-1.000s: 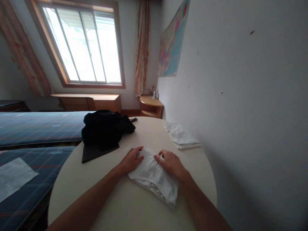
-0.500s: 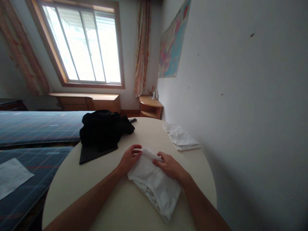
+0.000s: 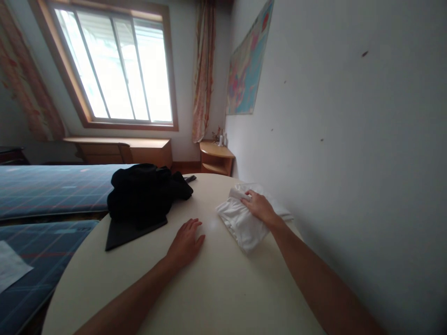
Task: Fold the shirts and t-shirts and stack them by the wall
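Observation:
My right hand (image 3: 259,206) grips a folded white garment (image 3: 240,224) and holds it over the far right of the round cream table (image 3: 195,288), partly on top of another folded white cloth (image 3: 281,213) by the wall. My left hand (image 3: 185,243) lies flat on the bare tabletop with its fingers stretched out and holds nothing. A heap of black clothing (image 3: 141,195) lies at the table's far left, a short way beyond the left hand.
The grey wall (image 3: 349,139) runs close along the table's right side. Beds with blue checked covers (image 3: 49,186) stand to the left, one with a white sheet of paper (image 3: 10,265). A wooden corner shelf (image 3: 214,156) and a window (image 3: 111,70) lie beyond.
My right hand has carried the folded white garment from the middle of the table to the far right, onto the other white cloth. My left hand let go and now rests flat.

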Action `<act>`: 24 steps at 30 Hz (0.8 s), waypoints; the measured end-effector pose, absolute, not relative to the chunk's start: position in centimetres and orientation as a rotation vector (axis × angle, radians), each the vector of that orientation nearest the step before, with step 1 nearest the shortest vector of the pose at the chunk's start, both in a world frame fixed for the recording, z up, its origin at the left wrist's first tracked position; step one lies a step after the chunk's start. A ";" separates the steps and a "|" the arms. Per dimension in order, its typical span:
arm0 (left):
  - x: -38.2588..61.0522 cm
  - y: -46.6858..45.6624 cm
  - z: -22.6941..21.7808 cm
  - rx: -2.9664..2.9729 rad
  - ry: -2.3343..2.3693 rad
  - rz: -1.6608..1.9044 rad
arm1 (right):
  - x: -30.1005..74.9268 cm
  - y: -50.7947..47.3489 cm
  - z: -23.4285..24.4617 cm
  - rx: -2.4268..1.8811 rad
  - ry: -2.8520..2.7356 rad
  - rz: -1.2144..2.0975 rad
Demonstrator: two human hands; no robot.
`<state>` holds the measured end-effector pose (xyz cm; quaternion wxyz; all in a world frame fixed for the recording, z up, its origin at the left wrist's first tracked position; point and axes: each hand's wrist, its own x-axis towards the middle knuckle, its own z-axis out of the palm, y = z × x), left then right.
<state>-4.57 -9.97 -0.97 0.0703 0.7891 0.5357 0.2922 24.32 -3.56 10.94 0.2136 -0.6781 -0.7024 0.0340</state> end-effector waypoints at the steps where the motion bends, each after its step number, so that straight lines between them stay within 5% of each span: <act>1: -4.6 -10.0 -0.9 2.377 1.619 0.864 | 24.4 -2.9 11.4 -1.892 -1.942 0.052; 12: -4.5 -10.5 -0.4 2.375 1.628 0.798 | 28.7 4.1 15.1 -1.966 -1.799 -0.164; 24: -4.3 -10.6 0.1 2.361 1.647 0.771 | 33.7 5.1 7.9 -2.338 -1.714 -0.160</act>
